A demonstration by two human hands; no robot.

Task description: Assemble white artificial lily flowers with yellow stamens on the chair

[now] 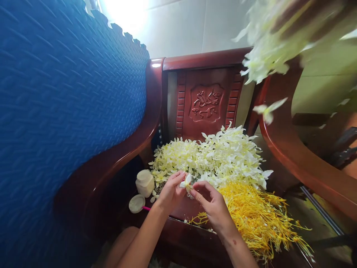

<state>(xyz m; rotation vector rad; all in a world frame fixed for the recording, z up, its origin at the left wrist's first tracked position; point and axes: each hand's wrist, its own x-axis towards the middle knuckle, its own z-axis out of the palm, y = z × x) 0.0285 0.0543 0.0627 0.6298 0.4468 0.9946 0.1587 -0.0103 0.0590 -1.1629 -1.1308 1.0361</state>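
Between my two hands, over the front of the chair seat, is a small white flower point(186, 181). My left hand point(173, 190) pinches it from the left, fingertips closed on its petals. On the right, my right hand point(208, 197) has thumb and index finger pressed together at the flower's base. Behind my hands lies a large heap of white-yellow flowers point(228, 156). A pile of yellow stamens point(256, 216) sits right of my right hand. Left of my left hand stand an open white jar point(144, 183) and its round lid point(137, 203), with a pink stick point(146, 208) beside it.
The carved wooden chair point(206, 102) has curved armrests on both sides. A blue textured foam mat point(69, 93) rises on the left. At the upper right, another person's blurred hand point(304, 18) is among white flowers, and one loose flower point(268, 110) hangs in the air.
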